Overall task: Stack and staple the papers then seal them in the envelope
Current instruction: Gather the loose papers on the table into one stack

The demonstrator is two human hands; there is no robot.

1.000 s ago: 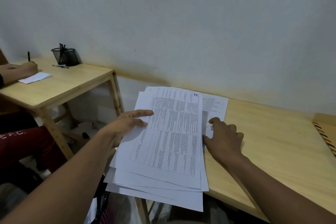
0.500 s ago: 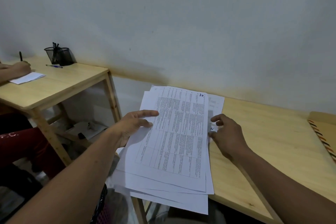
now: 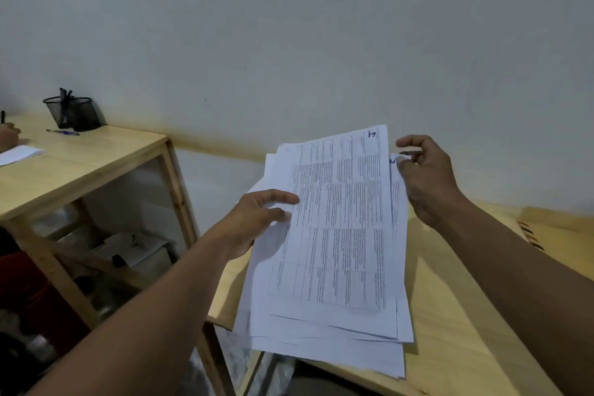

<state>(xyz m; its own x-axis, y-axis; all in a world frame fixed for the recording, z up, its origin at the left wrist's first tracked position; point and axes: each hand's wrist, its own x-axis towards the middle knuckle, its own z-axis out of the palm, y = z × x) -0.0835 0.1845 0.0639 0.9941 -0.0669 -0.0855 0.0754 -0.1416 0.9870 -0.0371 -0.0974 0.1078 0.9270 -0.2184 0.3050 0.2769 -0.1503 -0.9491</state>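
A loose stack of white printed papers [image 3: 337, 251] with tables on the top sheet is tilted up, its far end raised off the wooden table [image 3: 450, 315]. My left hand [image 3: 257, 219] grips the stack's left edge, thumb on top. My right hand [image 3: 424, 177] is at the stack's upper right corner, fingers pinching the corner of a lower sheet. The sheets are fanned and uneven at the near end. A brown envelope [image 3: 559, 235] with a striped border lies at the table's right edge.
A second wooden table [image 3: 80, 164] stands to the left with a black mesh pen holder [image 3: 72, 112], a pen [image 3: 62, 132] and a white sheet [image 3: 17, 154]. Another person's hand [image 3: 8, 137] writes there. A grey wall is close behind.
The stack's far end has lifted off the table. My right hand moved from the stack's right side up to its upper right corner. My left hand kept its hold on the left edge.
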